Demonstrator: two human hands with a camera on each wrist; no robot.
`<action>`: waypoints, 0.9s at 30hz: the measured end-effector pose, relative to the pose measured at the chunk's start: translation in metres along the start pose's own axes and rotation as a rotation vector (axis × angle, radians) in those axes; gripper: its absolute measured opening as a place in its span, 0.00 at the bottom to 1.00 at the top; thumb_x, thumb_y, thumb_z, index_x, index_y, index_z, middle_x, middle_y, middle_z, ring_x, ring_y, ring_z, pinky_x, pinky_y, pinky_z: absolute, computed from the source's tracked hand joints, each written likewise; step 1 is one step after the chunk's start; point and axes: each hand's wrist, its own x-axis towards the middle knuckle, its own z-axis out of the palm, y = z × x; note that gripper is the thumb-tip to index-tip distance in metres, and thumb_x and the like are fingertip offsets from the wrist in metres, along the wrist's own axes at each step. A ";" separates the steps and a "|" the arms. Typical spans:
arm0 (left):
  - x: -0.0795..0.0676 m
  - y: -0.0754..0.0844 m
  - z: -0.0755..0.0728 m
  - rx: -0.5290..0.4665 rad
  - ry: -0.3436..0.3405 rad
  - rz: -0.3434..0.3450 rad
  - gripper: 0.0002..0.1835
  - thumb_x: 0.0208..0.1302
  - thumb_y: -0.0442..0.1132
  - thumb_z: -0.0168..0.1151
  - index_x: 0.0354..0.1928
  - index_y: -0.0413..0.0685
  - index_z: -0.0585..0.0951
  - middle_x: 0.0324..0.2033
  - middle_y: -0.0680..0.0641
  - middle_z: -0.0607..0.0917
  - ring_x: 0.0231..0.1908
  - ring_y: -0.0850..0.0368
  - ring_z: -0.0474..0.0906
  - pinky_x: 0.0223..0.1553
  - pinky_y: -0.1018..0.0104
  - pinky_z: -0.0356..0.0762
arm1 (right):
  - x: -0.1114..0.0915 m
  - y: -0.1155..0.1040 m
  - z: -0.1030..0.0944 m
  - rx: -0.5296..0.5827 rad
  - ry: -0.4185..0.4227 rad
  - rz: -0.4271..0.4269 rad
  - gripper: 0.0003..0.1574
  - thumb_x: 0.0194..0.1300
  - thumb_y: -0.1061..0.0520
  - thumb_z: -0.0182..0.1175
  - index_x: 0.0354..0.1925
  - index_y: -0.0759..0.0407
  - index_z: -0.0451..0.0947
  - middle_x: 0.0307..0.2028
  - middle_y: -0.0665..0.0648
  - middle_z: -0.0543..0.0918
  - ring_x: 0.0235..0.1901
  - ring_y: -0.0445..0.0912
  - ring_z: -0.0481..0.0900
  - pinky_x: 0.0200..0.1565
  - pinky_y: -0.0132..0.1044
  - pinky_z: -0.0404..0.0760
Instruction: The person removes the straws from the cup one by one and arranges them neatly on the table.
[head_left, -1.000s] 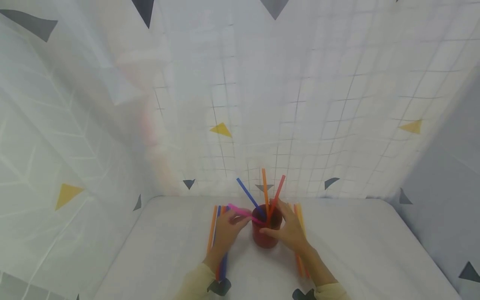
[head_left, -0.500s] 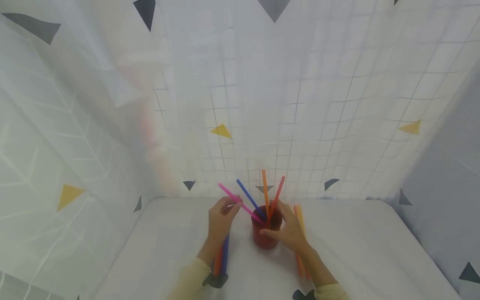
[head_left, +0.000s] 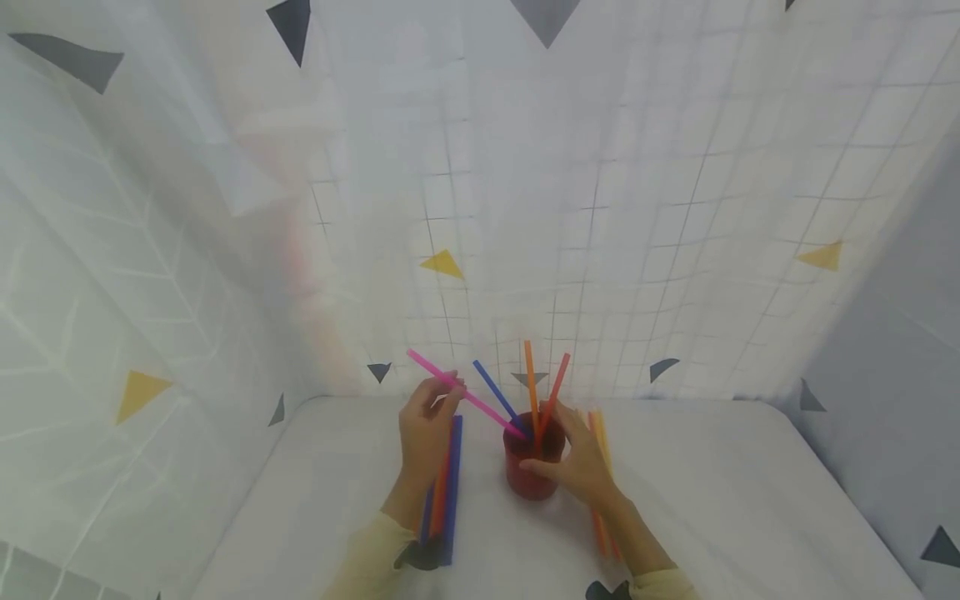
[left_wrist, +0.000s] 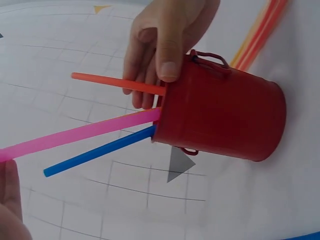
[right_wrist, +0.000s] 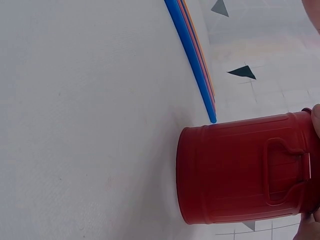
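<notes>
My left hand pinches a pink straw near its upper part. The straw slants down to the right, its lower end inside the mouth of a red metal bucket. Blue, orange and red straws lean out of the same bucket. My right hand holds the bucket at its rim, the thumb on the outer wall in the left wrist view. Small wire handles show on the bucket in both wrist views, where it stands on the white surface.
Left of the bucket lies a bundle of blue and orange-red straws, partly under my left forearm. Orange and yellow straws lie to the right, partly behind my right hand. A white patterned sheet hangs behind the table.
My left hand has moved up and left with the pink straw, which now stands higher, its lower end still at the bucket mouth. My right hand and the bucket have barely moved.
</notes>
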 end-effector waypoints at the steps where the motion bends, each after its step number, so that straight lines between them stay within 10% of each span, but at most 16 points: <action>1: 0.000 0.006 -0.001 0.004 0.004 0.010 0.10 0.67 0.36 0.63 0.48 0.43 0.82 0.44 0.43 0.85 0.47 0.52 0.82 0.51 0.66 0.79 | 0.000 0.000 0.000 0.003 -0.001 -0.001 0.59 0.40 0.31 0.76 0.68 0.34 0.62 0.58 0.38 0.71 0.61 0.39 0.65 0.57 0.53 0.76; 8: 0.000 0.033 -0.004 0.023 -0.007 0.049 0.13 0.68 0.31 0.59 0.53 0.38 0.79 0.42 0.40 0.83 0.45 0.50 0.82 0.51 0.67 0.79 | 0.000 0.001 -0.001 0.001 -0.007 -0.001 0.60 0.39 0.28 0.75 0.69 0.31 0.60 0.60 0.40 0.72 0.62 0.41 0.65 0.57 0.55 0.76; 27: 0.012 0.000 -0.026 0.103 -0.075 0.021 0.16 0.70 0.45 0.59 0.57 0.53 0.80 0.41 0.47 0.83 0.41 0.56 0.82 0.48 0.66 0.81 | -0.001 0.002 0.000 -0.002 -0.001 0.006 0.60 0.39 0.29 0.75 0.69 0.29 0.60 0.60 0.38 0.71 0.62 0.41 0.65 0.58 0.56 0.74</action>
